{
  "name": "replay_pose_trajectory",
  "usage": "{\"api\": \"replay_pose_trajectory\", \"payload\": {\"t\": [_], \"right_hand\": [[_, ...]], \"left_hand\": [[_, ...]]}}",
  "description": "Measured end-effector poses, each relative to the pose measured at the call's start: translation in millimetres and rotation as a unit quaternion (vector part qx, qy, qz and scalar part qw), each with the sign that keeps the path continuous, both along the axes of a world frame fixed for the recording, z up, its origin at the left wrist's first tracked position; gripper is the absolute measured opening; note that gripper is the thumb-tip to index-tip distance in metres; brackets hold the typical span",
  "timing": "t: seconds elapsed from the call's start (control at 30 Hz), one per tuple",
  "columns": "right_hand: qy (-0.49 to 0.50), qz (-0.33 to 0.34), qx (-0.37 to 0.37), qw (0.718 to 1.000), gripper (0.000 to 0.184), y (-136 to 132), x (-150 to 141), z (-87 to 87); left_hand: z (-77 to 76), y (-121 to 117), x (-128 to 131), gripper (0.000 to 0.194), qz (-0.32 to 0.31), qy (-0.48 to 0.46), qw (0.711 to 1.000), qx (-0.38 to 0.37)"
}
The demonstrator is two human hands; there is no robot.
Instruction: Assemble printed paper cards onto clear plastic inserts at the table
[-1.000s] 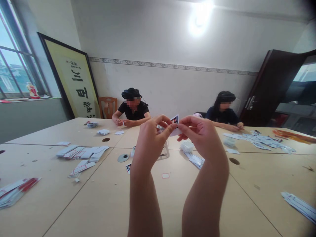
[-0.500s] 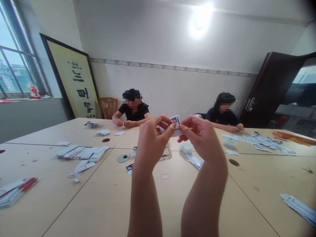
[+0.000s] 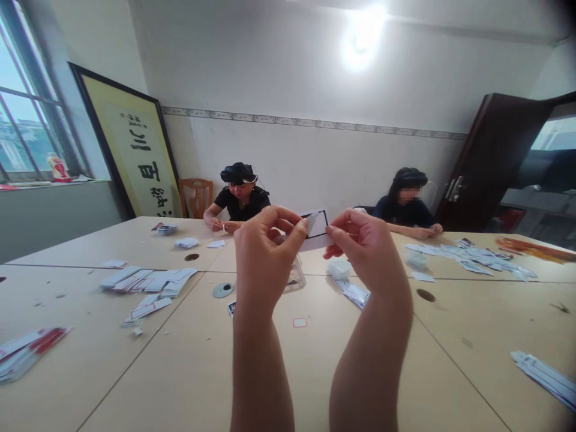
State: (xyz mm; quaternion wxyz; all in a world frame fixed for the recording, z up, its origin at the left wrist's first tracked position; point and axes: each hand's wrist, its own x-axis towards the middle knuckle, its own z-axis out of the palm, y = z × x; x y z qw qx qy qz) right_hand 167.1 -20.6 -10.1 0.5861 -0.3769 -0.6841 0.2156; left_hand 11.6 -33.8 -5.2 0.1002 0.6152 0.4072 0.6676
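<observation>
A small white card [image 3: 317, 225] with a black border is held up in front of me, above the table's middle. My right hand [image 3: 366, 243] is closed, thumb and fingers pinching the card's right edge. My left hand [image 3: 267, 252] is closed in a pinch at the card's left side. A pale piece slants across the bordered face beside my left thumb; whether it is separate from the card I cannot tell. Below lies a small red-outlined white label [image 3: 300, 323]. A clear plastic tray [image 3: 297, 282] is partly hidden behind my left hand.
White card piles [image 3: 148, 279] lie to the left, with a red-and-white stack [image 3: 33, 354] nearer. Plastic-wrapped cards [image 3: 355, 294] are behind my right wrist. Scattered cards [image 3: 472, 258] and a strip stack [image 3: 544, 378] lie right. Two people work across the table [image 3: 180, 384].
My left hand has moved left, away from my right hand. The dark, reddish picture between my fingers no longer shows; the card's pale black-bordered face does.
</observation>
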Motion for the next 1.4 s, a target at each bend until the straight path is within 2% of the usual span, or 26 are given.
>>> {"api": "replay_pose_trajectory", "payload": {"t": [0.2,0.37,0.47,0.63,0.73,1.1,1.3,1.4], "right_hand": [[-0.006,0.006,-0.003,1.0,0.014,-1,1,0.3],[-0.03,0.074,-0.023,0.997,0.015,-8,1,0.4],[-0.058,0.097,-0.031,0.993,0.022,-11,1,0.4],[-0.021,0.016,-0.008,1.0,0.041,-11,4,0.5],[0.015,-0.018,0.002,1.0,0.043,-10,5,0.6],[-0.023,-0.026,-0.015,0.999,0.028,-13,3,1.1],[-0.025,-0.032,-0.009,0.999,0.03,-10,7,-0.5],[0.01,-0.032,0.0,0.999,0.033,-8,7,-0.3]], "left_hand": [[2.0,-4,0,0.013,0.011,-0.021,1.0,0.005],[2.2,-3,-1,0.014,0.023,-0.032,0.999,0.002],[0.1,0,-4,0.014,0.034,-0.002,0.999,-0.001],[-0.5,1,-5,0.012,0.008,0.056,0.998,-0.012],[0.6,-1,-3,0.014,-0.011,0.068,0.998,-0.01],[-2.6,7,0,0.012,-0.004,0.081,0.997,-0.004],[-2.4,9,2,0.011,-0.004,0.082,0.997,0.013],[-2.4,9,2,0.009,0.0,0.095,0.995,0.023]]}}
